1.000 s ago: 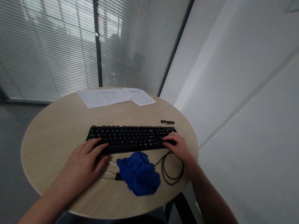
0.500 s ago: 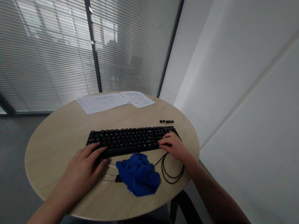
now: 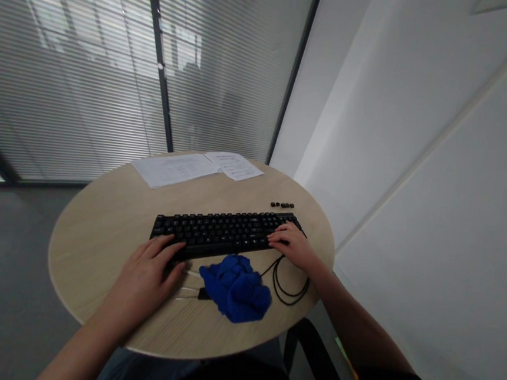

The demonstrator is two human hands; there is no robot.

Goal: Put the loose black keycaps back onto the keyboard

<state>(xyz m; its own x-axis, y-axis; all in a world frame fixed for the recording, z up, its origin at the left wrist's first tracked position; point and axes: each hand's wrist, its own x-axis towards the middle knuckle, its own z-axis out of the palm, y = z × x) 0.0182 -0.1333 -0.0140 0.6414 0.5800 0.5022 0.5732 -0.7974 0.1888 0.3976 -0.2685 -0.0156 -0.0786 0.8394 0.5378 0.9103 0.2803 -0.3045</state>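
A black keyboard [image 3: 218, 234] lies across the round wooden table. My left hand [image 3: 151, 270] rests at its front left corner, fingers stretched over the keys and thumb spread apart. On the keyboard's right end lie the extended fingers of my right hand [image 3: 291, 240]; the palm hides some keys there. A crumpled blue cloth [image 3: 236, 289] sits just in front of the keyboard, between my hands. From under its left side stick out thin, light-coloured rods and a black piece [image 3: 204, 294], partly covered. A coiled black cable [image 3: 286, 296] lies right of the cloth.
Several small black keycaps [image 3: 282, 205] lie in a row behind the keyboard's right end. Printed papers [image 3: 177, 170] are at the table's [image 3: 95, 223] far edge. A white wall [image 3: 433, 217] stands close on the right, and a dark chair armrest [image 3: 318, 361] is below the near edge.
The view has shifted slightly, so the table and everything on it sit a little differently in the picture. Both hands stay at the same ends of the keyboard.
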